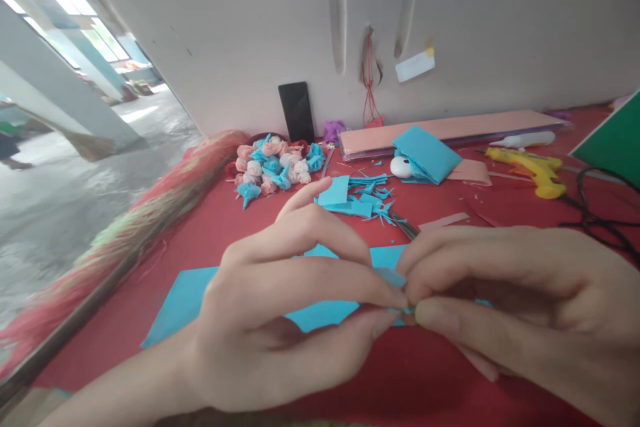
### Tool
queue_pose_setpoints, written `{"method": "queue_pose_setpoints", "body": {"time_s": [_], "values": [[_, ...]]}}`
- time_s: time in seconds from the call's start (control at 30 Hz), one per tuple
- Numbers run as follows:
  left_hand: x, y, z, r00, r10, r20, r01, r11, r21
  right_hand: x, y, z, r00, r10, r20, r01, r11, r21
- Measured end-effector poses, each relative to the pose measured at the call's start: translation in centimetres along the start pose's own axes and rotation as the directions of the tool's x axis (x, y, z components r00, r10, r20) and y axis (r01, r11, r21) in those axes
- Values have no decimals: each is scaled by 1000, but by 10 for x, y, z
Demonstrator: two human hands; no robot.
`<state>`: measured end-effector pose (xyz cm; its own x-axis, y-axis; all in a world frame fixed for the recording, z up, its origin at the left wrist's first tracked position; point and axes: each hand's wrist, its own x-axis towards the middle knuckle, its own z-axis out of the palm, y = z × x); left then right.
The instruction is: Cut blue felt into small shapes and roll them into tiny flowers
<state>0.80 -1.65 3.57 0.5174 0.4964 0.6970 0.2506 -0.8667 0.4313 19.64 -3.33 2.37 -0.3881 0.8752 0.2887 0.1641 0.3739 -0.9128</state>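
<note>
My left hand [280, 307] pinches a small blue paper piece [391, 276] between thumb and index finger, its little finger raised. My right hand [520, 307] meets it fingertip to fingertip, pinching the same piece from the right. The piece's lower end is mostly hidden by the fingers. Beneath both hands, blue paper sheets [183, 290] lie on the red table cover [240, 240]. Just beyond the fingers are cut blue paper pieces [353, 203], some fringed, beside partly covered scissors [406, 227].
Pink, white and blue paper flowers [273, 165] are heaped at back left near an upright black phone [297, 112]. A folded blue packet [430, 155], a yellow glue gun [533, 170] and its black cable [593, 213] lie back right. Frayed red fabric [165, 197] borders the left edge.
</note>
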Motion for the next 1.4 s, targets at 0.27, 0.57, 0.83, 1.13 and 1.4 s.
{"method": "queue_pose_setpoints", "body": {"time_s": [0.27, 0.57, 0.83, 1.13, 1.4], "values": [[-3, 1, 1, 999, -32, 28, 33, 999, -24, -1, 6, -1, 995, -86, 44, 88, 995, -55], [-2, 0, 1, 998, 32, 55, -31, 999, -24, -3, -9, 2, 899, 426, 100, -434, 897, 84], [-5, 1, 1, 1000, 9, -8, -8, 997, 74, -5, 9, 8, 887, -449, -107, 396, 860, -322], [-6, 6, 7, 997, -29, -69, 35, 995, 91, -11, 4, 10, 812, -556, -179, 295, 655, -696], [-5, 6, 12, 992, -62, -105, 54, 995, -81, -23, 15, 12, 795, -563, -227, 230, 625, -746]]}}
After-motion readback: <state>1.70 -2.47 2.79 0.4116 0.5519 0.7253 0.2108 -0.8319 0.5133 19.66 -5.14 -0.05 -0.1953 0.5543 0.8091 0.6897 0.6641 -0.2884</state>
